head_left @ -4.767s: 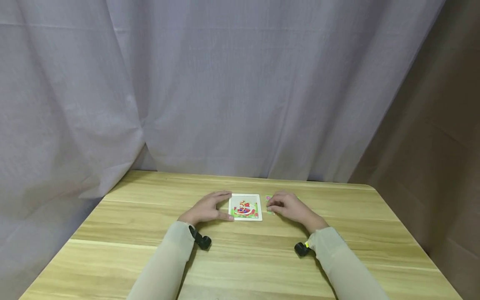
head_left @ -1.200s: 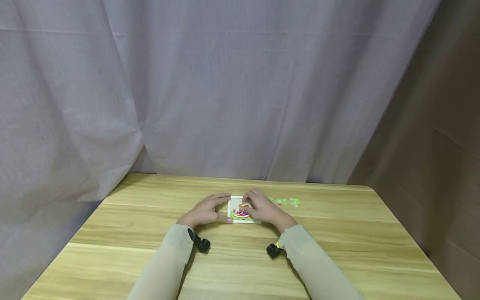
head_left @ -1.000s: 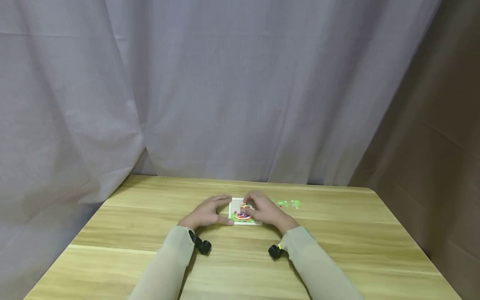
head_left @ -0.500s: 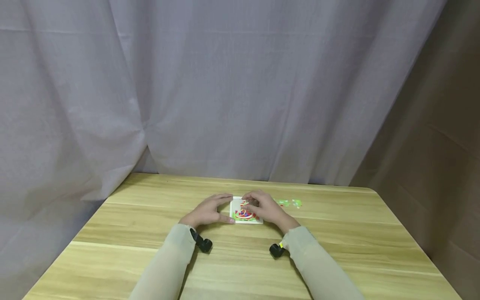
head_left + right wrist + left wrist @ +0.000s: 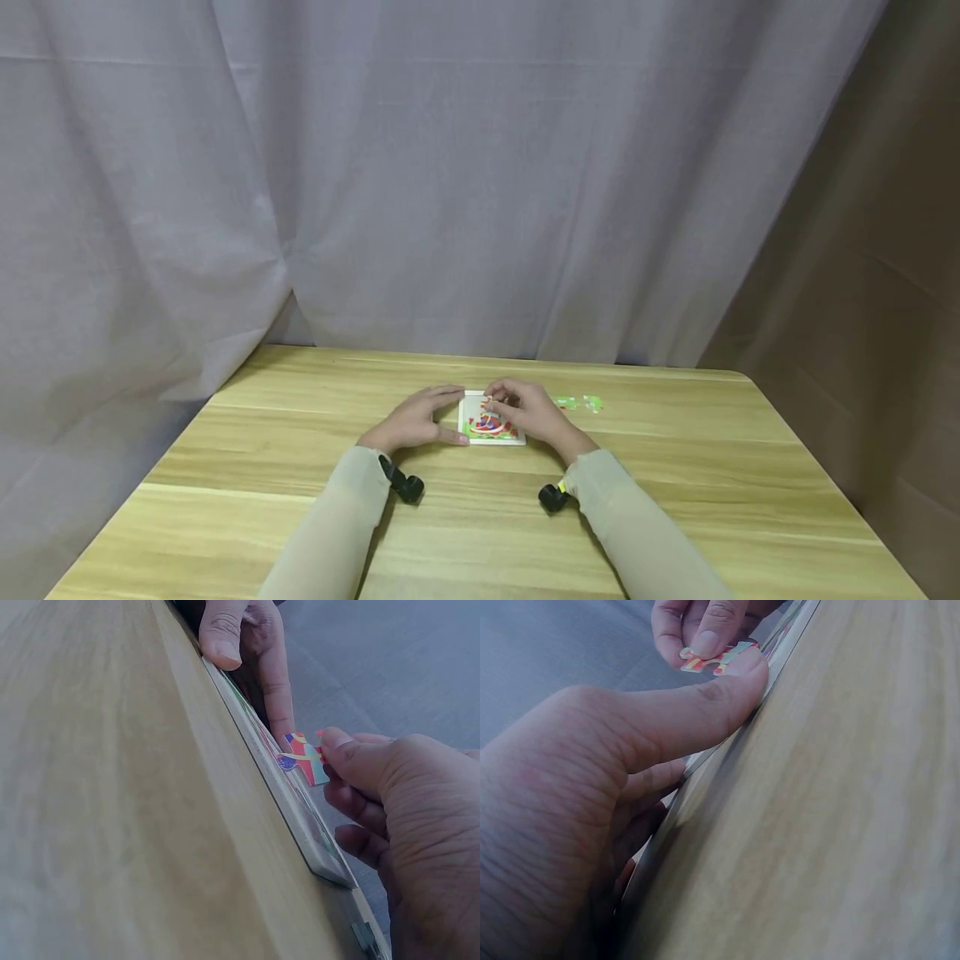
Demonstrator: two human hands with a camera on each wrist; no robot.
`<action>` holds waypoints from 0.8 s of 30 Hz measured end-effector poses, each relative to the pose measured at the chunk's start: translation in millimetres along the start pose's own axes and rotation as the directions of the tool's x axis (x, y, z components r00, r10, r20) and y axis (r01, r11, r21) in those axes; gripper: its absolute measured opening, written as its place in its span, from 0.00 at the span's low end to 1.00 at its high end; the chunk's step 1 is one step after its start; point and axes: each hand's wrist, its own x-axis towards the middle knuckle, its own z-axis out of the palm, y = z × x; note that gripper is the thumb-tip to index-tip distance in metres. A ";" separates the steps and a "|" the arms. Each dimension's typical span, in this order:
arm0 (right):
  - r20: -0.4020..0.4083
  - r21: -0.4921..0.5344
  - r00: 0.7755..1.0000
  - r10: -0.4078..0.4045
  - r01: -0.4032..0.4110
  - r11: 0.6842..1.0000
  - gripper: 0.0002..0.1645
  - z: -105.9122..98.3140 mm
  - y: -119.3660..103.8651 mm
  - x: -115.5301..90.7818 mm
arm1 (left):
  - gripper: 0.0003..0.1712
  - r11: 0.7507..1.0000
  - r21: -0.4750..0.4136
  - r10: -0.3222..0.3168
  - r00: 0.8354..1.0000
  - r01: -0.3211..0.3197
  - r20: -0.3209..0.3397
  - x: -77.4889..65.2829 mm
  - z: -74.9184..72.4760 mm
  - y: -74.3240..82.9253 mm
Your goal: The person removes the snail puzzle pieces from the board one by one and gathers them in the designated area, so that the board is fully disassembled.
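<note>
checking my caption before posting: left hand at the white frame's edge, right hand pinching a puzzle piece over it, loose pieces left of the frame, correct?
Not quite: the head view shows the loose pieces to the right of the white frame, not the left. The left hand is at its edge and the right hand pinches a puzzle piece over it, as you say.

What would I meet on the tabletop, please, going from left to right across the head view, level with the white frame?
Left grip → white frame → right grip → loose green puzzle pieces.
</note>
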 end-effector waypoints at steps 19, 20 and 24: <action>-0.099 0.006 0.994 0.050 -0.049 0.999 0.13 -13.5 1.8 -8.2 | 0.55 1.000 0.011 0.009 1.000 -0.009 -0.002 -2.5 -0.8 -3.5; -0.104 0.008 0.993 0.060 -0.060 0.998 0.12 -16.1 3.4 -10.7 | 0.55 1.000 0.016 0.008 1.000 -0.008 -0.001 -2.9 -0.6 -4.0; -0.124 -0.002 0.988 0.093 -0.094 0.996 0.14 -29.0 11.6 -21.7 | 0.56 1.000 0.016 0.010 1.000 -0.010 -0.005 -4.5 -0.2 -5.5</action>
